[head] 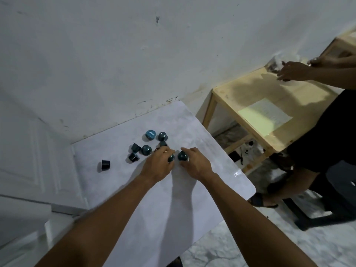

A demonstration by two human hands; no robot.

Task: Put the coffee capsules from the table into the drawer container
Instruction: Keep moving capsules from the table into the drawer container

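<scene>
While both hands are already down among the capsules at the centre of the frame, each one looks to be pinching its own: the left hand (157, 165) is curled around a dark teal capsule (171, 158) held between thumb and fingertips, and the right hand (194, 164) is closed the same way on a second capsule (182, 156), the two sitting just beside each other between the hands. Whether they've been lifted clear of the white table (192, 205) or are still resting on it can't be told from this angle. The rest are bunched up and left of the hands, closer to the left one: a capsule lying with its printed foil lid (150, 135) facing up, a domed capsule (163, 136) right next to it, a few tipped capsules (136, 147) lower left of those, and one stray capsule (105, 164) on its side well apart toward the left. No drawer container can be made out anywhere in view, so probably the held pair has to be carried out of frame, direction unknown. At the upper right, another person's hands (294, 71) are busy with something clear over a wooden table (250, 93), too blurred to identify.
</scene>
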